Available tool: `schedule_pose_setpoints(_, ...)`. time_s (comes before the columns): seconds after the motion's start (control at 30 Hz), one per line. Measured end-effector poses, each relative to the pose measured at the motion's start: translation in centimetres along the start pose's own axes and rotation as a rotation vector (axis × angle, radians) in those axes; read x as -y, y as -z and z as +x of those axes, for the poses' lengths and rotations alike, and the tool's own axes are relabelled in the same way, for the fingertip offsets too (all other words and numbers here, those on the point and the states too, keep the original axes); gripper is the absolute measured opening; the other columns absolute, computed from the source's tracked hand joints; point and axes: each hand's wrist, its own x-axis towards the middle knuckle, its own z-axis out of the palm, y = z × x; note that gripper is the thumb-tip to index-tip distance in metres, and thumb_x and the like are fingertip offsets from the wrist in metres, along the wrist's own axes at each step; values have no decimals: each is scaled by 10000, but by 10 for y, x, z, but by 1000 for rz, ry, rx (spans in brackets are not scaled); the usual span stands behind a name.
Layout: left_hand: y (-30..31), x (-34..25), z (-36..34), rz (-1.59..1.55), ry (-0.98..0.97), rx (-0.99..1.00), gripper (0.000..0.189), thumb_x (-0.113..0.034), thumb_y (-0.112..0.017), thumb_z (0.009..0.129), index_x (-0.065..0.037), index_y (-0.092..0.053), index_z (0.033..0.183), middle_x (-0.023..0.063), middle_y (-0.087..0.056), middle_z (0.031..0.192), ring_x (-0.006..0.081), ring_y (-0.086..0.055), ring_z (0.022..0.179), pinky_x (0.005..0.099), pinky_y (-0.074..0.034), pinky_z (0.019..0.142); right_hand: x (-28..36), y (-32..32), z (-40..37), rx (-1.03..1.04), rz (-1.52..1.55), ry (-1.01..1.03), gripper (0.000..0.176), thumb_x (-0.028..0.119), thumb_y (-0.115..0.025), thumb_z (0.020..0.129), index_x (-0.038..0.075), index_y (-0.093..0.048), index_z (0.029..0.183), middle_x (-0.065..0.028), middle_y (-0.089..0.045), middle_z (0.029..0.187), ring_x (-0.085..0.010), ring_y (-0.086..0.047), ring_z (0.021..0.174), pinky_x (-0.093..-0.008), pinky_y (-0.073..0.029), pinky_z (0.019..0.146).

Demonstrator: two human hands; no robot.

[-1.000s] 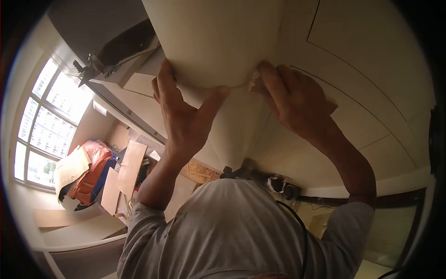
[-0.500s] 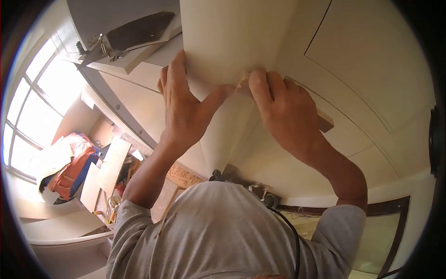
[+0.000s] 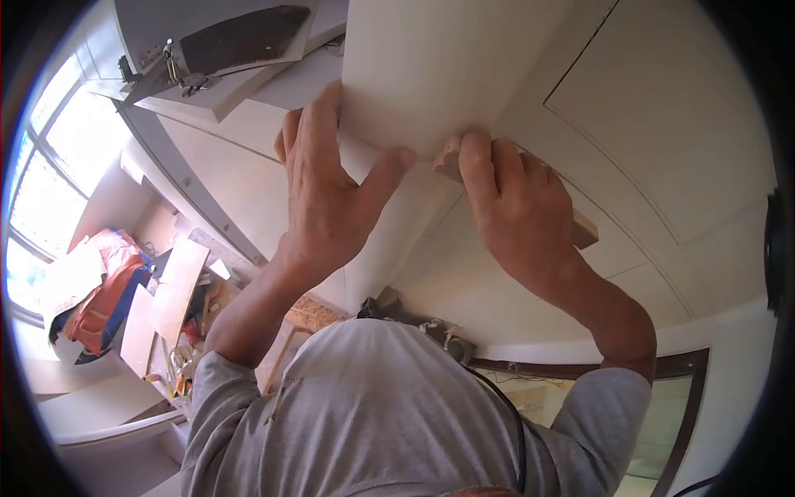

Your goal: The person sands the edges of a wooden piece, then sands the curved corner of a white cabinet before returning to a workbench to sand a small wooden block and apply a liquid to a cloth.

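Observation:
A broad white panel (image 3: 439, 66) stands in front of me, its lower edge near both hands. My left hand (image 3: 327, 190) grips its left side, fingers curled at the edge and thumb stretched toward the bottom edge. My right hand (image 3: 526, 195) is closed over a narrow wooden strip (image 3: 586, 229), which sticks out at both ends of the fist. The strip's rough, pale end lies close to the panel's lower edge. A gap separates that end from my left thumb. The right fingers cover the strip's middle.
A grey board with a dark plate and metal hinge hardware (image 3: 186, 79) is at upper left. Below the bright window (image 3: 58, 157) lie an orange bag (image 3: 103, 302), wooden boards (image 3: 178, 290) and loose tools. White panelling (image 3: 638, 174) with a dark seam extends right. A dark-framed glass pane (image 3: 662, 422) is at lower right.
My right hand has moved slightly right and down with the strip, whose rough end is now farther from my left thumb. The whole view has shifted a little.

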Motion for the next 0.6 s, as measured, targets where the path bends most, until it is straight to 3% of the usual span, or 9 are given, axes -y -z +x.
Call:
schedule_pose_setpoints(0.03, 0, 0, -1, -5, -8, -5, 714, -236, -805, 828, 50, -483, 1398, 141, -608, 1227, 311, -483, 1139, 445, -310, 1065, 4, 6, 0, 69, -22, -31, 497, 130, -750, 853, 28, -514, 1278, -93, -582, 894, -237, -655, 701, -360, -570, 578)
schedule_pose_setpoints(0.17, 2, 2, -1, 11, 13, 21, 713, -225, -808, 822, 37, -490, 1404, 142, -619, 1223, 320, -504, 1141, 445, -316, 1062, 16, 19, 13, 136, -55, 30, 456, 119, -719, 868, 27, -521, 1268, -88, -575, 887, -228, -641, 683, -356, -566, 564)
schedule_pose_setpoints(0.23, 4, 3, 5, 6, -5, 12, 696, -220, -807, 823, 31, -501, 1396, 142, -628, 1214, 321, -515, 1132, 445, -319, 1060, 18, 16, 18, 83, -219, 35, 343, 251, -708, 914, 86, -551, 1171, -19, -555, 855, -135, -578, 595, -285, -478, 465)
schedule_pose_setpoints(0.33, 19, 10, 2, 31, -51, 54, 655, -209, -803, 828, 22, -524, 1373, 142, -644, 1196, 320, -533, 1109, 447, -327, 1051, 10, 19, 16, 57, -105, 58, 338, 232, -710, 897, 86, -551, 1157, -14, -538, 838, -130, -561, 580, -274, -469, 453)
schedule_pose_setpoints(0.6, 11, 7, 2, -38, -48, 12, 568, -162, -787, 837, 8, -552, 1325, 136, -658, 1126, 326, -544, 1077, 450, -355, 1015, 15, 22, 11, 123, -233, 9, 328, 221, -701, 891, 88, -554, 1153, -17, -515, 823, -129, -552, 577, -267, -477, 465)
